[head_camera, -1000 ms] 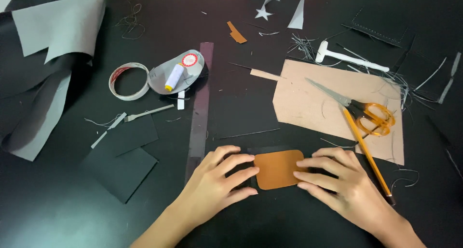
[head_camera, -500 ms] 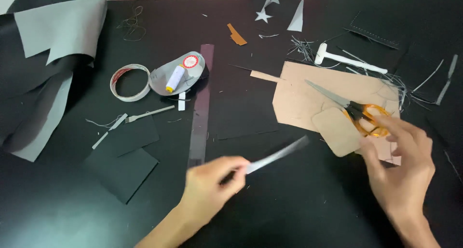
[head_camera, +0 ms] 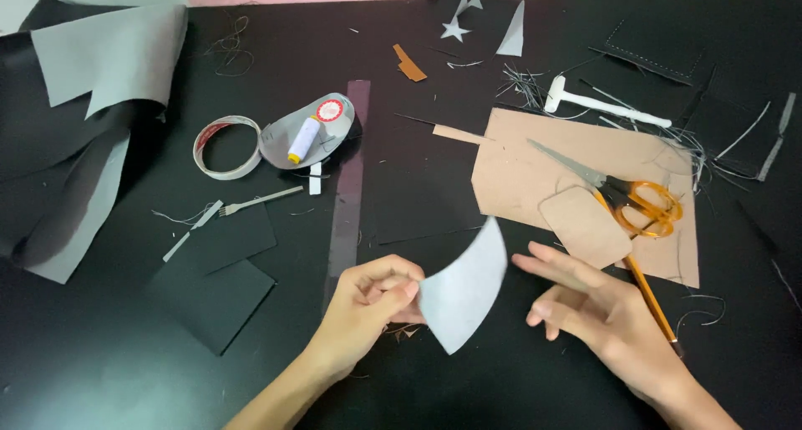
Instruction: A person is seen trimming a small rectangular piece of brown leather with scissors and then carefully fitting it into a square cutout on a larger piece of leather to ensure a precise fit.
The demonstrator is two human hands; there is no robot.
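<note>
1. Left hand: thumb and fingertips pinched on the near corner of a thin grey sheet.
2. Grey sheet: held up off the black table, curving up and away from the left fingers, its far tip high above them.
3. Right hand: open, fingers spread and pointing at the sheet, just beside its right edge, holding nothing.
4. Probably very light and bendy, like paper; easy to crease or tear.
5. Best held softly at a corner or edge, as now, maybe with a second pinch on the far side.
6. Just past the right fingers: a small tan rounded piece, orange scissors, a pencil.
</note>
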